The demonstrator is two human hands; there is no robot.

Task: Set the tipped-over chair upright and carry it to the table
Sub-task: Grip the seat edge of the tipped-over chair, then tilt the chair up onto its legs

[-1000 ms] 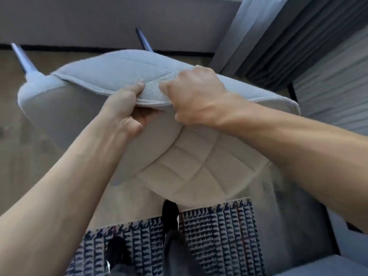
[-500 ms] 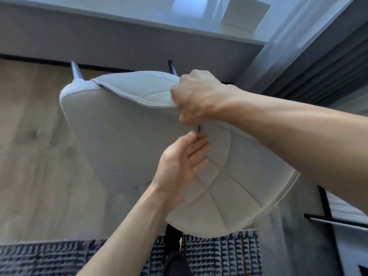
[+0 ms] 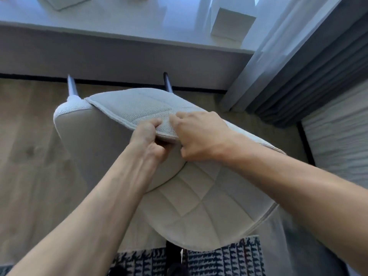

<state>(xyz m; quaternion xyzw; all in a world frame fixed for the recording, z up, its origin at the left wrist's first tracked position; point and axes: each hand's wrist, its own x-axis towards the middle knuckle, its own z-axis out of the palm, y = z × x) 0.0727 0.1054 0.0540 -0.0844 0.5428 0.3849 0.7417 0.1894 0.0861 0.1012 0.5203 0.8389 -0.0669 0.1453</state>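
Observation:
A light grey upholstered chair (image 3: 199,206) fills the middle of the head view, seen from above with its quilted seat toward me. Two dark metal legs (image 3: 71,84) stick out beyond its far side toward the white table (image 3: 123,28). My left hand (image 3: 148,140) grips the top edge of the backrest, thumb over the woven fabric and fingers under it. My right hand (image 3: 201,136) is closed on the same edge just to the right, almost touching the left hand. Both forearms reach in from the bottom of the view.
The table runs across the top, with a white box (image 3: 232,22) near its right end. A sheer curtain (image 3: 278,46) and dark drapes (image 3: 326,72) hang at right. A patterned rug (image 3: 223,259) lies at my feet on the wooden floor (image 3: 29,156).
My left hand has moved up from the seat and closed on the backrest edge beside the right hand. The table has come closer in view.

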